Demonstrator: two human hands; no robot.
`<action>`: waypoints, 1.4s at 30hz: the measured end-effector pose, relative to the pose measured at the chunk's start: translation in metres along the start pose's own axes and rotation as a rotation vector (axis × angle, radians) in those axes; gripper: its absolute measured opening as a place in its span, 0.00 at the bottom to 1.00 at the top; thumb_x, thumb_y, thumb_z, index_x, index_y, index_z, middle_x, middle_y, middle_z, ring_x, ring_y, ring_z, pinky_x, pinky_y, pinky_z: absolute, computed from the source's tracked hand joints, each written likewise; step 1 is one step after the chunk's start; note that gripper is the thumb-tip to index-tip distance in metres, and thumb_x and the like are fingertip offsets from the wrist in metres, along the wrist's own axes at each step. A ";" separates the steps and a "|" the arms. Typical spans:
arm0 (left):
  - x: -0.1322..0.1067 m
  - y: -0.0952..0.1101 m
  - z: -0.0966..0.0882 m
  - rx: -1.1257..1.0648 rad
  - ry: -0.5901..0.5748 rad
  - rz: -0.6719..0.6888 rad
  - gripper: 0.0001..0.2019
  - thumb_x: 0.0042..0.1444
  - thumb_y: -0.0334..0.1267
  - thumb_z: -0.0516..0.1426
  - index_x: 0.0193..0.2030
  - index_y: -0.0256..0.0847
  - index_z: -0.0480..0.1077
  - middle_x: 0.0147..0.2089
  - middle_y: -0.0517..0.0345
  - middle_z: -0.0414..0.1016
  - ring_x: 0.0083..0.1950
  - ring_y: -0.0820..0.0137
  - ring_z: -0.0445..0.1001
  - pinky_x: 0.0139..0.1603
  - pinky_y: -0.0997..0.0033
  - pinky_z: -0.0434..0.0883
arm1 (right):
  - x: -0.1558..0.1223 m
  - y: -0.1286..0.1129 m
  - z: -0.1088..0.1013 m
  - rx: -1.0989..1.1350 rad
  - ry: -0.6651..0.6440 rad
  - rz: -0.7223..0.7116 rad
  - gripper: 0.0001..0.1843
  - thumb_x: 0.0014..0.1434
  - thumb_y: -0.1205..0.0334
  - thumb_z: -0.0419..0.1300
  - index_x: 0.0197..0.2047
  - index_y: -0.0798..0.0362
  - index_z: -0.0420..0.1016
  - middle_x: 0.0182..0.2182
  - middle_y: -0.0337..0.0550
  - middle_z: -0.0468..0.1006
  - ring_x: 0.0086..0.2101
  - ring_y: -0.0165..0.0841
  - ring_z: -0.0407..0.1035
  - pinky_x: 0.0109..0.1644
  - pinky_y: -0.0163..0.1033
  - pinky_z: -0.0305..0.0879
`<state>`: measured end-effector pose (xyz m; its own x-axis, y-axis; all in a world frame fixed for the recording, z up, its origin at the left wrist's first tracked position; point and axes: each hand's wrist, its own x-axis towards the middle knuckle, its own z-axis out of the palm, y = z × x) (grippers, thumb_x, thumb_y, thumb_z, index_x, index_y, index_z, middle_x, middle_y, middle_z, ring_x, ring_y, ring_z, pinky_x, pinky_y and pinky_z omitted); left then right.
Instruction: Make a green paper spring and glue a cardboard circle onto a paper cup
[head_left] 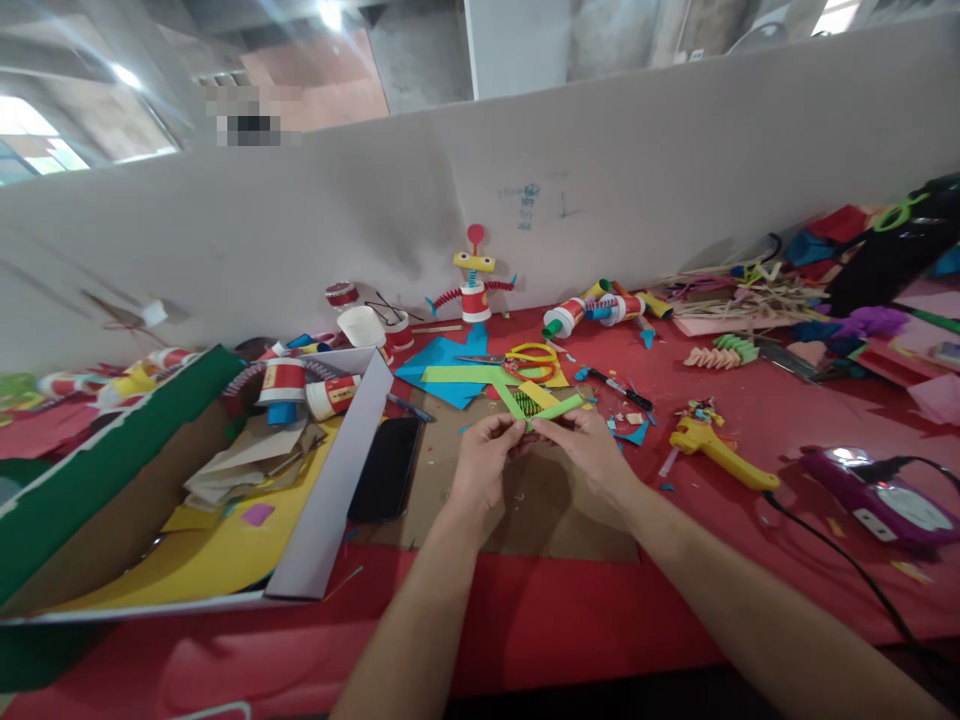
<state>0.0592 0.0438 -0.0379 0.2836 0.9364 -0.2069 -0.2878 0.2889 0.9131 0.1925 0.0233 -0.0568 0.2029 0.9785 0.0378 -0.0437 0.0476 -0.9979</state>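
Both my hands meet over a brown cardboard sheet (525,505) on the red table. My left hand (486,462) is closed, pinching the near end of folded green paper strips (536,404). My right hand (587,440) is closed on the same green strips from the right. The strips fan out away from me in a V, with a zigzag-folded part between them. Just beyond them lie blue and green paper sheets (450,378) and yellow-handled scissors (529,357).
An open cardboard box (330,500) with paper-cup figures stands left, a black phone (386,467) beside it. A yellow glue gun (712,445) and a purple device (881,495) with a cable lie right. A paper-cup robot (475,290) stands by the white partition. Craft scraps crowd the back right.
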 end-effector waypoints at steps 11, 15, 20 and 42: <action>-0.003 0.003 0.006 0.018 0.020 0.080 0.09 0.38 0.36 0.65 0.26 0.33 0.74 0.25 0.57 0.74 0.27 0.76 0.71 0.34 0.74 0.69 | -0.002 -0.004 0.000 -0.068 -0.028 -0.011 0.14 0.48 0.51 0.62 0.25 0.55 0.78 0.22 0.41 0.77 0.24 0.30 0.67 0.30 0.36 0.61; -0.003 0.003 0.007 -0.101 0.040 0.013 0.11 0.35 0.35 0.67 0.27 0.33 0.74 0.28 0.56 0.75 0.30 0.75 0.72 0.40 0.72 0.70 | -0.001 -0.006 -0.003 -0.153 0.022 -0.063 0.14 0.48 0.52 0.61 0.24 0.54 0.78 0.21 0.39 0.77 0.24 0.31 0.66 0.29 0.36 0.59; -0.001 0.001 0.004 -0.065 0.070 0.008 0.11 0.32 0.35 0.68 0.25 0.33 0.74 0.26 0.57 0.74 0.27 0.76 0.71 0.34 0.74 0.69 | -0.003 -0.004 -0.001 -0.130 -0.010 -0.044 0.14 0.49 0.51 0.61 0.27 0.54 0.78 0.24 0.40 0.78 0.25 0.31 0.67 0.31 0.36 0.60; 0.005 -0.009 0.004 -0.229 0.175 -0.039 0.12 0.30 0.34 0.67 0.23 0.36 0.71 0.21 0.64 0.69 0.22 0.81 0.65 0.25 0.79 0.60 | -0.009 -0.001 0.014 0.213 -0.028 0.042 0.15 0.45 0.52 0.65 0.33 0.52 0.73 0.29 0.38 0.75 0.30 0.30 0.68 0.35 0.36 0.64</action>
<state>0.0667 0.0449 -0.0454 0.1422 0.9379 -0.3164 -0.4845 0.3447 0.8040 0.1770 0.0171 -0.0551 0.1695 0.9855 0.0004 -0.2581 0.0448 -0.9651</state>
